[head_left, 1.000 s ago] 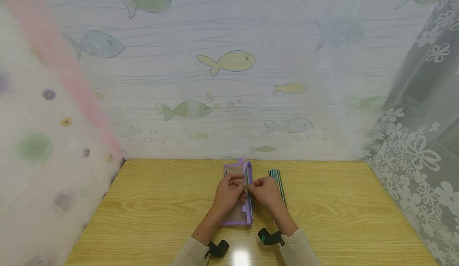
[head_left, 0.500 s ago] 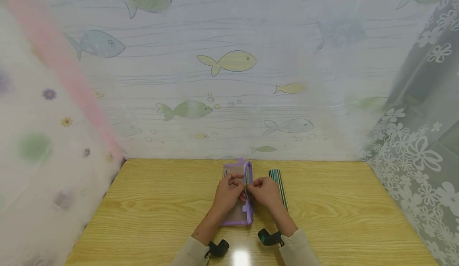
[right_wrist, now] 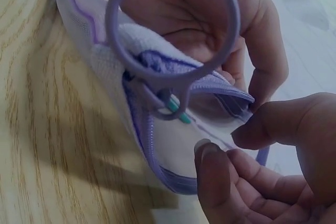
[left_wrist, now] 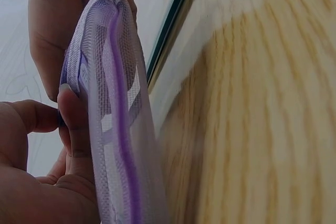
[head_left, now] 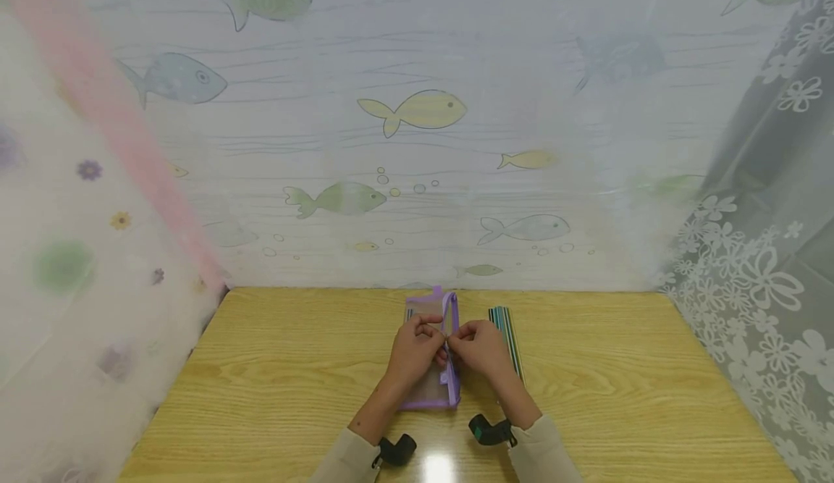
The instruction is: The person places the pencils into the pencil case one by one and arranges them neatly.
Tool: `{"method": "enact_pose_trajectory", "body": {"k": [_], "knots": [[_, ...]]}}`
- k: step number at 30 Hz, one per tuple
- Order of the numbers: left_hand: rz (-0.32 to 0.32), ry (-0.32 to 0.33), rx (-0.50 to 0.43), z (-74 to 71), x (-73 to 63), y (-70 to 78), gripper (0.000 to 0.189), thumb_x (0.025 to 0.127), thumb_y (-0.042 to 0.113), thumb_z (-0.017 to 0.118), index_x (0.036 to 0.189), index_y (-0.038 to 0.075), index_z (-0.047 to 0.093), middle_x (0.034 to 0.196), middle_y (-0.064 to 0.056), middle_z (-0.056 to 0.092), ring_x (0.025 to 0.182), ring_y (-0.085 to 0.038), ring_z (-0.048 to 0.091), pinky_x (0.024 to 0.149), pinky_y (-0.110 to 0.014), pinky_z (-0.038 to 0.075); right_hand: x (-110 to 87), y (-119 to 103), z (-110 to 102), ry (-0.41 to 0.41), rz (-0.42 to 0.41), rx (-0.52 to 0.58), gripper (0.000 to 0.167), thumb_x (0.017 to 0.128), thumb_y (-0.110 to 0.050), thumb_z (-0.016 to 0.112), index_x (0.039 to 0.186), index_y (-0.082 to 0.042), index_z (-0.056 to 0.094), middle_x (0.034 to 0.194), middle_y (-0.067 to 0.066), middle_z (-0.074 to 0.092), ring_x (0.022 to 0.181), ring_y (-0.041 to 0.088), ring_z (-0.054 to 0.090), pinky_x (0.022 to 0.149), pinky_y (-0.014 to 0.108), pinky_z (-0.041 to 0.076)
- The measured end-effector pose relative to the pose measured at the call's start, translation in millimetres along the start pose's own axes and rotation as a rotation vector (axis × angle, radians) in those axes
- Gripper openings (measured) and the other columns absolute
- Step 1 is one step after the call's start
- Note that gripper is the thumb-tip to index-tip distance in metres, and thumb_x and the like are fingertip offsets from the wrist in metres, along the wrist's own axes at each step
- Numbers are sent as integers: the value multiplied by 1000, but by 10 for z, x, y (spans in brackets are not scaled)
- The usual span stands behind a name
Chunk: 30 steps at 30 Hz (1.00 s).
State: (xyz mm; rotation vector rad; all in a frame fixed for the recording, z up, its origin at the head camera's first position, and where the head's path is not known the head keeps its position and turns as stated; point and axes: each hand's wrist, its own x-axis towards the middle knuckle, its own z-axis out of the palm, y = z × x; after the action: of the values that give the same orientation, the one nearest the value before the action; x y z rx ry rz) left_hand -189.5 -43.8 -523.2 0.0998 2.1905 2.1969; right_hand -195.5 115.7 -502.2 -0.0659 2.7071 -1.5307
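A purple-trimmed mesh pencil case lies lengthwise on the table, its zip side unzipped and gaping. My left hand pinches the zip edge between thumb and finger. From the other side, my right hand has its fingers curled, thumb and fingertips together at the rim of the mouth. A large purple ring hangs from the zip in the right wrist view. Inside the mouth shows a small green tip. Part of the case is hidden behind the left hand.
A bundle of several striped pencils lies just right of the case, partly under the right hand. One dark green pencil with a white end shows in the left wrist view. A fish-patterned curtain hangs behind the table.
My right fingertips have shifted slightly left toward the case's zip edge. My left hand, the case and the pencils on the table stay in place.
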Motion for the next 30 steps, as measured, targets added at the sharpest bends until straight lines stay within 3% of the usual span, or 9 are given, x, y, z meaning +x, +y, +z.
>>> {"method": "enact_pose_trajectory", "body": {"k": [6,10,22,30], "knots": [[4,1,2,2,17,-11,36,97,2,67,132,-5,61,86,-8,66,59,-13,66,56,-25,60,18,44,-54,12,-26,8,7,86,-6,73,86,0,74,72,4,68,61,13,60,54,27,52],[4,5,7,-1,24,-13,36,97,1,67,132,-5,62,86,-8,67,59,-13,66,56,-25,60,37,102,-138,40,-46,-49,4,87,-7,72,87,-4,74,74,3,68,62,13,60,56,28,52],[11,2,7,-18,5,-13,39,97,4,68,134,-6,61,94,-26,71,59,-13,65,56,-27,61,70,238,-473,92,-42,-195,4,90,-10,72,87,-7,75,80,3,71,72,18,64,64,36,56],[11,5,3,-14,13,-32,39,96,3,67,134,-7,60,95,-31,70,58,-13,65,55,-27,61,58,303,-673,85,-7,-209,9,95,-13,71,95,-5,75,89,7,73,78,22,66,67,39,57]]}}
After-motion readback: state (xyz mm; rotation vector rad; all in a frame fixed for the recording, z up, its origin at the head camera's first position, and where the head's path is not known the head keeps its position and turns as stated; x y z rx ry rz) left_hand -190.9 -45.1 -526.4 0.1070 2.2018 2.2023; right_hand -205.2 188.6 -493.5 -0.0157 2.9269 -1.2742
